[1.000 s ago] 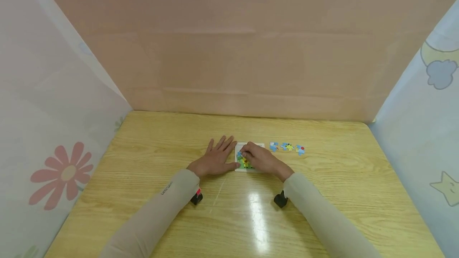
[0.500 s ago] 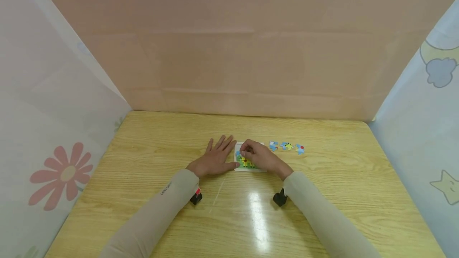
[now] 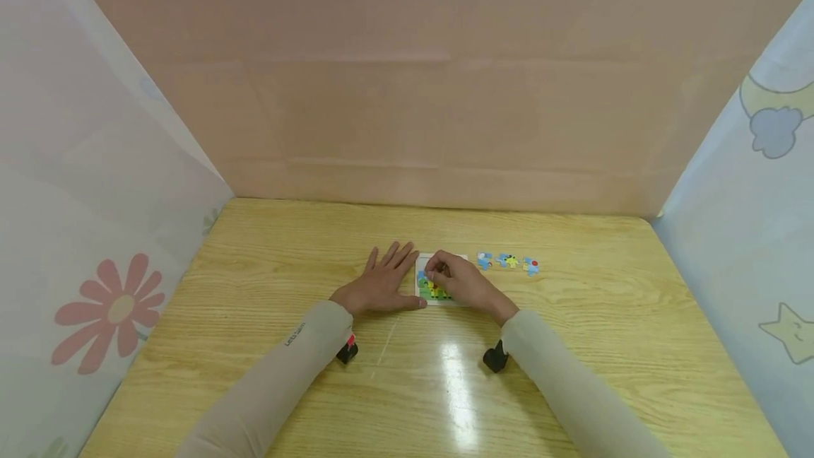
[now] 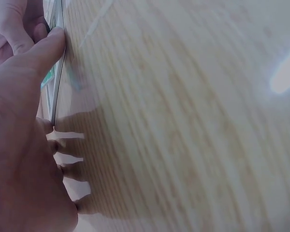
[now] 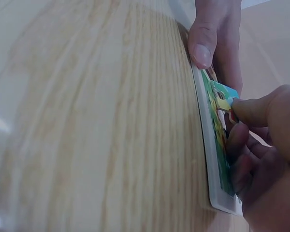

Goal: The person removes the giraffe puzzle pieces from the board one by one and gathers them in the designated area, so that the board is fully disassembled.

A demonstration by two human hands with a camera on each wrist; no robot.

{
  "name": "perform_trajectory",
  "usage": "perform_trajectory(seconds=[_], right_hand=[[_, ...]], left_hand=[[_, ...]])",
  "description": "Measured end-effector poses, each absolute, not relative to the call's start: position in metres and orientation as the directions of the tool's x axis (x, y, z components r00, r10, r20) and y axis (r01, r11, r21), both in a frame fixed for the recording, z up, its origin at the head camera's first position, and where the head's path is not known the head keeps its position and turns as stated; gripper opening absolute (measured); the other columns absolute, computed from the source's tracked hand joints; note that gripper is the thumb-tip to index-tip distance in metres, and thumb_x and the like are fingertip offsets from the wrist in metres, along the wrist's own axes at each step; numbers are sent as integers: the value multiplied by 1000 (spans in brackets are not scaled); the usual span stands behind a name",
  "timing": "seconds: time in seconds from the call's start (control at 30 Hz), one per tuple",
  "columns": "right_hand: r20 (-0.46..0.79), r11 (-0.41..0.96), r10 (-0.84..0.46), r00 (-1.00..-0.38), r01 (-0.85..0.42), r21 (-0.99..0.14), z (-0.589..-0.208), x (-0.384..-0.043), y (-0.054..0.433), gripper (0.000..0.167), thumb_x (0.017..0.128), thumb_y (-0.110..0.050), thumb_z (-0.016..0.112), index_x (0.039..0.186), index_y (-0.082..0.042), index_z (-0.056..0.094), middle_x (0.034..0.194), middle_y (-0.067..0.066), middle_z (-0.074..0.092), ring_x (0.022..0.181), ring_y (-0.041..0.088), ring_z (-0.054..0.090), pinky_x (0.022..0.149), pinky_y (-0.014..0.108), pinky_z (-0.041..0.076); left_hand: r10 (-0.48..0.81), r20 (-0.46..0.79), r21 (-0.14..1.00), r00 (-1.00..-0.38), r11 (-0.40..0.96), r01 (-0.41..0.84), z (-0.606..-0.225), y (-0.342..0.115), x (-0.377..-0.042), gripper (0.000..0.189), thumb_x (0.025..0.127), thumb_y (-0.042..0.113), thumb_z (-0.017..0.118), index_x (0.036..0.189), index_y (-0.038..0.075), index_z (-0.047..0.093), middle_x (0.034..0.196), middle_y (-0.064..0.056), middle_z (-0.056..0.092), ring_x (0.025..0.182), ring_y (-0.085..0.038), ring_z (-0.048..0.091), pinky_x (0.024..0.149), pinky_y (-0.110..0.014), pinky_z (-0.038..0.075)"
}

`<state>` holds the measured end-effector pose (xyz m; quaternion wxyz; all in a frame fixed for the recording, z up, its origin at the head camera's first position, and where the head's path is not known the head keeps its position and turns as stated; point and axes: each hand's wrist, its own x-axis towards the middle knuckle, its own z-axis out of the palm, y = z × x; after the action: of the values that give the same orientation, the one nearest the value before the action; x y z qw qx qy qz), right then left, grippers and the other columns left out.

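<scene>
A small jigsaw puzzle tray with a white border lies on the table, showing a yellow and green picture. My left hand is spread flat at the tray's left side, its thumb on the near left corner. Over the tray, my right hand pinches a puzzle piece with blue, green and yellow on it, tilted up from the tray in the right wrist view. That hand hides much of the tray in the head view. Three loose pieces lie to the right: a blue one, a blue-yellow one and one with a red spot.
The wooden table extends on all sides of the tray. A brown backdrop rises behind it, and printed white sheets stand at both sides. Light glares on the tabletop near the front.
Both hands stay almost in place. The right fingers shift slightly over the tray's left part, and the left thumb has moved slightly down at the tray's corner. The loose pieces lie as before.
</scene>
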<state>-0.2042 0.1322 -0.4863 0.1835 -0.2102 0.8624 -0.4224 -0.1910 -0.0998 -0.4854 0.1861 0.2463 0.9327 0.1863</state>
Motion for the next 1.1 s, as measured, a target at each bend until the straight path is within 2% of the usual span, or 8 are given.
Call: perform_trajectory(seconds=[0.13,0.4,0.7,0.77,1.1], right_hand=[[-122,541,-525,-842,-220,-812,-486,-204,134,13,111,-21,58,118,-12,66,104,6,70,81,16,57,73,30,51],[-137,512,-507,-851,-169,-843,-474,-205,149,16,113,-26,55,121,-14,64,94,11,67,72,19,56,63,30,50],[-109,602,-453,-885,-213,-770,-465,-198,177,15,111,-24,59,118,-14,67,96,10,69,72,16,53,63,27,47],[-104,614,-439,-892,-214,-760,-464,-197,183,13,110,-23,60,117,-15,67,92,8,67,71,16,52,62,27,45],[-110,662,-450,-886,-248,-707,-462,-192,212,11,109,-20,61,112,-11,66,89,5,66,76,15,52,64,26,43]], left_hand=[[527,-255,433,-811,812,392,-485,-99,-191,104,99,70,59,174,17,10,183,-4,-1,170,-31,-7,134,-67,-6],[516,-262,412,-816,824,389,-488,-97,-192,108,98,75,57,174,19,7,183,-1,-4,170,-27,-9,135,-64,-8],[511,-265,421,-818,824,379,-487,-99,-191,107,97,73,59,174,19,8,183,-1,-3,170,-28,-7,135,-64,-8],[511,-263,427,-819,823,376,-486,-99,-190,106,97,72,60,174,19,9,183,-1,-2,171,-28,-7,135,-64,-8],[526,-256,427,-811,814,393,-485,-98,-191,105,99,71,59,174,18,9,183,-2,-2,170,-29,-7,134,-64,-9]])
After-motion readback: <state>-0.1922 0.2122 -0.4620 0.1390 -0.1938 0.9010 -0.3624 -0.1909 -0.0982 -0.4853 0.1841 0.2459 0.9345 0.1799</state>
